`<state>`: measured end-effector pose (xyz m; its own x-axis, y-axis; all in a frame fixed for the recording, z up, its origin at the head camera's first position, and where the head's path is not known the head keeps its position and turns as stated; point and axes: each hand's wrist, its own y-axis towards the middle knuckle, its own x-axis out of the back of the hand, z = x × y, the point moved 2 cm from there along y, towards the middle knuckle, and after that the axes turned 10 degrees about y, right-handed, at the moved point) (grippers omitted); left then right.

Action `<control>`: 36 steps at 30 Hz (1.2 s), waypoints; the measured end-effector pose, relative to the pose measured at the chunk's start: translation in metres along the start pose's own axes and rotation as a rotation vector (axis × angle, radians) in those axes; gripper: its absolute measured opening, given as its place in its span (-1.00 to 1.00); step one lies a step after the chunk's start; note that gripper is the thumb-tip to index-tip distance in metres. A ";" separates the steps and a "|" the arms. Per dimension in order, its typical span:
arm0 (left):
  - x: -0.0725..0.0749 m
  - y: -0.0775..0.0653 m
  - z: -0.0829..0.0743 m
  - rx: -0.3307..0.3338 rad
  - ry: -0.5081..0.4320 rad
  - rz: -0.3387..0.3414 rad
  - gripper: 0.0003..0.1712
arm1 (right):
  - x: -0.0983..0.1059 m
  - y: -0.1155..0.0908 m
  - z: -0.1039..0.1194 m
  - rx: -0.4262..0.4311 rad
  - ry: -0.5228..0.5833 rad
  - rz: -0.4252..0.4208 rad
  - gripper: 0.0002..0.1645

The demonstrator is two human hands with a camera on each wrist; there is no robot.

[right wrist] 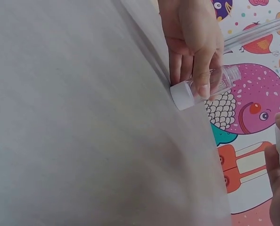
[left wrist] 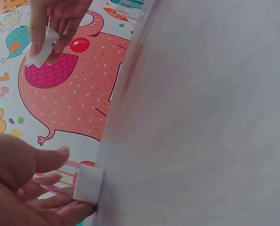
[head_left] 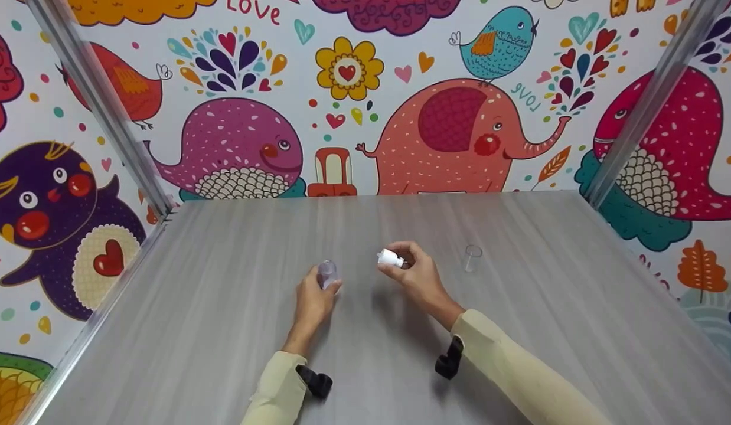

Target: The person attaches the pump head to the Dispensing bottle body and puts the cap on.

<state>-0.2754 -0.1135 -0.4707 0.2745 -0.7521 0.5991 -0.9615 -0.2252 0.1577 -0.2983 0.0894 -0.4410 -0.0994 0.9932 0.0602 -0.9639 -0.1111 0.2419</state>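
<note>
Gripping clear bottle [head_left: 328, 270] w/ L hand [head_left: 313, 300] — contents unclear — R hand [head_left: 423, 278] pinching white top [head_left: 390, 258]

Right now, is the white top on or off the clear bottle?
Off: the right hand holds the white top apart from the clear bottle, whose neck is bare.

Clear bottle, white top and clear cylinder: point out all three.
Clear bottle [head_left: 328, 273], head view, on its see-through body.
White top [head_left: 389, 258], head view, on its wide part.
Clear cylinder [head_left: 472, 260], head view, on its side wall.
</note>
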 end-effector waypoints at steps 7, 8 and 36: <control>0.000 -0.001 0.001 0.005 -0.003 0.008 -0.56 | -0.006 0.000 0.002 -0.015 -0.011 0.014 -0.54; -0.001 0.000 0.001 0.004 -0.003 0.007 -0.56 | -0.007 0.001 0.003 -0.005 -0.010 0.021 -0.54; -0.001 0.000 0.000 0.000 0.036 -0.026 -0.62 | -0.032 -0.007 0.040 0.055 -0.061 0.115 -0.60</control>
<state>-0.2757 -0.1131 -0.4716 0.2984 -0.7232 0.6228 -0.9541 -0.2445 0.1731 -0.2781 0.0571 -0.4056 -0.1912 0.9702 0.1490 -0.9319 -0.2271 0.2828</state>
